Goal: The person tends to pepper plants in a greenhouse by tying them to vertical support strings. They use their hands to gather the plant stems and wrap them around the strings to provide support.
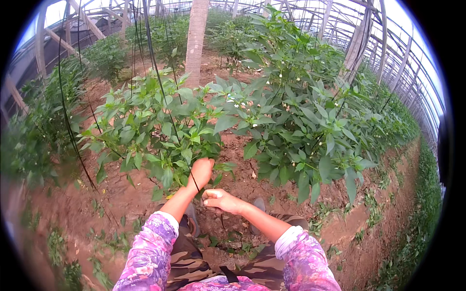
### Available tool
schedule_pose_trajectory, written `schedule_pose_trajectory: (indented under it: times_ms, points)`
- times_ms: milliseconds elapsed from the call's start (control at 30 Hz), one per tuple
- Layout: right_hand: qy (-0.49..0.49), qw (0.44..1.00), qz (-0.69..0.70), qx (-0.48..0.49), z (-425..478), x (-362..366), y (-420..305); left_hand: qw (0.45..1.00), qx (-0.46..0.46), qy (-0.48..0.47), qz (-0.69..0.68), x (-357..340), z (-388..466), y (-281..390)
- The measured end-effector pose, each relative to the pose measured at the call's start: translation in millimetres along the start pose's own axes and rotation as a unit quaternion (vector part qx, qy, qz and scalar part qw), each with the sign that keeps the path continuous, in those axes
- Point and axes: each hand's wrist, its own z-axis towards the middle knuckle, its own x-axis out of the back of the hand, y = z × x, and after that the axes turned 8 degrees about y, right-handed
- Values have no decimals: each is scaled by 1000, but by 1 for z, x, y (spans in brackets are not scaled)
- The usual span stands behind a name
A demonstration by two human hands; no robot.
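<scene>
A pepper plant (160, 127) with broad green leaves stands right before me. My left hand (202, 171) is at its lower right side, back of the hand up and fingers curled away from view among the leaves. A dark cord (169, 112) slants down from above, in front of the plant, and crosses my left wrist. Its lower part reaches my right hand (221, 201), whose thumb and fingers are pinched on it. A short dark end hangs below that hand. Whether the left fingers hold a stem or cord is hidden.
A larger pepper plant (302, 127) with white flowers grows to the right. Behind the near plant rises a concrete post (196, 43). More dark cords (65, 112) hang at the left. Cut leaves (236, 245) lie on the bare soil (255, 196) around my shoes.
</scene>
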Motion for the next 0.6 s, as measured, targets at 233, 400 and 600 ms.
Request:
schedule_pose_trajectory:
  times_ms: [233, 400, 600]
  points:
    - [204, 979, -13, -23, 76, 59, 22, 973, 149, -48, -169, 12, 29, -19]
    - [284, 956, 79, 4, 130, 63, 42, 971, 131, -41, -194, -3, 27, -41]
    - [356, 929, 99, 20, 163, 62, 52, 970, 109, -71, -207, -22, 22, -65]
